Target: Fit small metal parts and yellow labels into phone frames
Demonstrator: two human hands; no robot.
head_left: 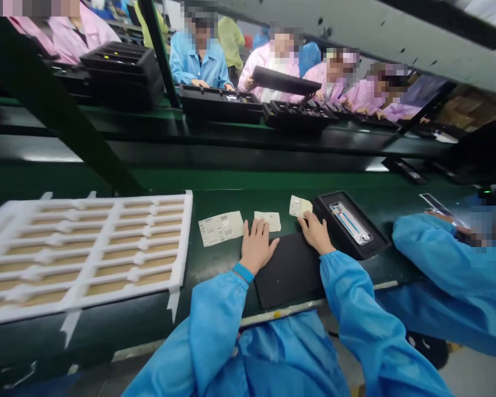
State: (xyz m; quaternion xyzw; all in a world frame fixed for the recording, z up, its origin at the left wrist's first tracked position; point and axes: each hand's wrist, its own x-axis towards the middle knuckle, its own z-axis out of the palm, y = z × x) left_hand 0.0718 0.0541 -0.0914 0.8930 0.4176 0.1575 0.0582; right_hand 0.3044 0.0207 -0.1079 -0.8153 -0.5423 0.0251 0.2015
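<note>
My left hand (257,249) lies with fingers stretched out over the lower edge of a small pale sticker sheet (274,221) and the corner of a black mat (289,275). A blue band circles that wrist. Fingers of my right hand (317,232) reach onto another small pale sheet (298,206) with silvery pieces, touching its lower right corner; they look extended, not closed round it. Left of my hands lies a larger pale sheet (222,227) with rows of grey strips. Beyond my right hand, a black tray (374,251) holds a phone-like part (351,222).
On the left, a white foam tray (118,242) with several slots is taped to the green bench. A co-worker's blue sleeve (425,237) is close on the right. A slanted green post (66,110) stands before the far line, where several people handle black trays (219,103).
</note>
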